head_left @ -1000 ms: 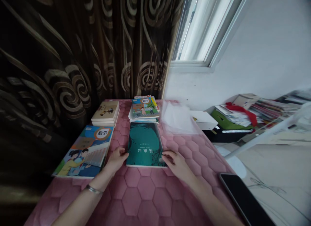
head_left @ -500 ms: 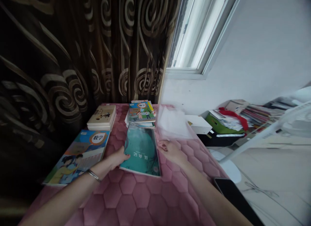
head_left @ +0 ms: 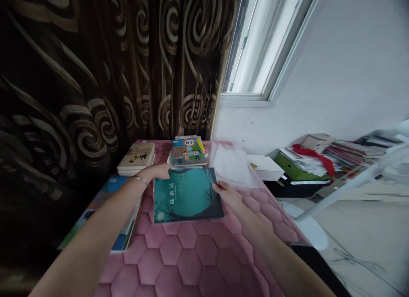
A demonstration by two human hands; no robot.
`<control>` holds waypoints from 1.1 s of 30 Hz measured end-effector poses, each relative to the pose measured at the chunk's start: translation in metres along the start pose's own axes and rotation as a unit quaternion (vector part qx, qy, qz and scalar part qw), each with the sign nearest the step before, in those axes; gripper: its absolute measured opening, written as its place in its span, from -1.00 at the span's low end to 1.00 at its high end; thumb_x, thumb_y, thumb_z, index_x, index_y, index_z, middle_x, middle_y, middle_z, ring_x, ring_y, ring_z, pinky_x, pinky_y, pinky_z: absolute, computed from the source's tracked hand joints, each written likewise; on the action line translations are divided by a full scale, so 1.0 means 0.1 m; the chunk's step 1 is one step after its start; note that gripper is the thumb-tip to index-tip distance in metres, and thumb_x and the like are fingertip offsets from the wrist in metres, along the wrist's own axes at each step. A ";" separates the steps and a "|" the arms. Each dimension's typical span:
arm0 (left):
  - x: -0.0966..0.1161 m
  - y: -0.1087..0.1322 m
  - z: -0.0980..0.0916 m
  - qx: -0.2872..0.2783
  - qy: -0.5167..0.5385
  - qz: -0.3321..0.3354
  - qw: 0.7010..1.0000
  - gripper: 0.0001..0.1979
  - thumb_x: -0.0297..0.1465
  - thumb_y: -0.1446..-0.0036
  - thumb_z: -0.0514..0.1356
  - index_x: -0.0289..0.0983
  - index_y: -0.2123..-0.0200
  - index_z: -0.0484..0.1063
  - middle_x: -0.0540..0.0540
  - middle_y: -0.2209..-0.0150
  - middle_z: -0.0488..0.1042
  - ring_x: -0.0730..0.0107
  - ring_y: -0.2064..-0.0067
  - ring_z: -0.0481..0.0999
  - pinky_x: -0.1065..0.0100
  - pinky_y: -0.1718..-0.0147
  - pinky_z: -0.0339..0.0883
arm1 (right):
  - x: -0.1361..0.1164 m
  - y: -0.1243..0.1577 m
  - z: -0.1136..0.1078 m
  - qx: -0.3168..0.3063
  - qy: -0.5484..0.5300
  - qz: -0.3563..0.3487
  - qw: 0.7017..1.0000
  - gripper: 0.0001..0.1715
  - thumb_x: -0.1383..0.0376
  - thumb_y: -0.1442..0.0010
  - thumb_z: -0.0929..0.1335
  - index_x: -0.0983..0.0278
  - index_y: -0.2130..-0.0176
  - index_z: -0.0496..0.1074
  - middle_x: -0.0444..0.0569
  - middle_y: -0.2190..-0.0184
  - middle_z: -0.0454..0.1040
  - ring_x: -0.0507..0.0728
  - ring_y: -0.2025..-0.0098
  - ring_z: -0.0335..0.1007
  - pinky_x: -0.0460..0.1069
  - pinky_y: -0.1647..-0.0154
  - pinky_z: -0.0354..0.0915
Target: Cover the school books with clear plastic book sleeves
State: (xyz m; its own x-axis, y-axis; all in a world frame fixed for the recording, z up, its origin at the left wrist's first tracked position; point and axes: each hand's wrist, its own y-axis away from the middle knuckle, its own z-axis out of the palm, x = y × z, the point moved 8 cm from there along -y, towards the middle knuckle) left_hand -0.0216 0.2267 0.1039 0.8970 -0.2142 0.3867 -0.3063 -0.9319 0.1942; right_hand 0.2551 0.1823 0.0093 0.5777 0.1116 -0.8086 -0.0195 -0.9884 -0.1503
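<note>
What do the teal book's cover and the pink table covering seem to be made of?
The teal book: probably glossy coated paper, perhaps under a clear sleeve; its cover shows sheen. The pink table covering: matte quilted fabric, judging by its padded, stitched hexagons.

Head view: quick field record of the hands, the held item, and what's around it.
left hand: on far-left corner of teal book; grip unclear
right hand: grips the book's right edge
teal book: flat, turned crosswise over pink quilted cover; contact unclear
behind: colourful book stack, tan book stack, clear plastic sleeve
left side: blue textbook, partly under the left forearm
</note>
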 end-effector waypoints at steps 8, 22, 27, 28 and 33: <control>-0.10 -0.13 0.21 0.139 0.001 -0.064 0.988 -0.61 -0.59 0.21 0.29 -0.26 0.21 0.52 -0.32 -0.02 0.49 -0.09 -0.21 0.30 0.06 -0.19 0.03 | 0.18 0.06 0.10 0.074 0.093 0.056 0.991 -0.69 0.15 -0.13 0.25 0.17 0.59 0.24 -0.10 0.65 0.39 0.16 0.50 0.39 -0.03 0.50 0.17; -0.78 1.13 1.10 0.292 0.167 -0.179 0.925 -0.73 -0.56 -0.12 0.14 -0.35 0.07 0.37 -0.29 0.08 0.54 0.25 0.05 0.56 0.28 0.01 0.37 | 0.12 0.15 0.04 0.058 0.139 0.029 0.988 -0.75 0.14 -0.15 0.31 0.24 0.41 0.45 0.04 0.44 0.58 0.21 0.31 0.53 0.00 0.30 0.33; -0.77 1.23 1.13 0.321 0.198 -0.161 0.912 -0.81 -0.51 -0.12 0.16 -0.30 0.15 0.36 -0.23 0.14 0.56 0.26 0.11 0.59 0.30 0.07 0.42 | 0.19 0.49 -0.03 0.081 0.043 -0.002 0.996 -0.70 0.19 -0.13 0.28 0.24 0.18 0.48 0.02 0.19 0.60 0.20 0.13 0.54 0.05 0.07 0.40; -0.76 1.24 1.13 0.325 0.200 -0.159 0.911 -0.82 -0.50 -0.12 0.16 -0.30 0.17 0.37 -0.23 0.15 0.56 0.24 0.10 0.58 0.28 0.06 0.42 | 0.22 0.55 -0.04 0.085 0.023 -0.004 0.996 -0.70 0.19 -0.11 0.29 0.23 0.19 0.49 0.03 0.18 0.61 0.21 0.12 0.54 0.08 0.04 0.40; -0.76 1.28 1.13 0.357 0.221 -0.141 0.897 -0.85 -0.42 -0.09 0.15 -0.27 0.22 0.37 -0.24 0.17 0.56 0.17 0.11 0.58 0.22 0.05 0.42 | 0.37 0.70 -0.04 0.100 -0.039 -0.002 0.994 -0.70 0.20 -0.04 0.33 0.21 0.22 0.53 0.03 0.13 0.60 0.24 0.06 0.52 0.18 -0.08 0.36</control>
State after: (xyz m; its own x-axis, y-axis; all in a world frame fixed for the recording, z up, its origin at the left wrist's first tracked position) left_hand -0.0928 0.0903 -0.0020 0.6449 0.0483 0.7627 0.3357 -0.9145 -0.2259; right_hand 0.2790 0.1169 -0.0289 0.5137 0.1301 -0.8480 -0.1837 -0.9488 -0.2569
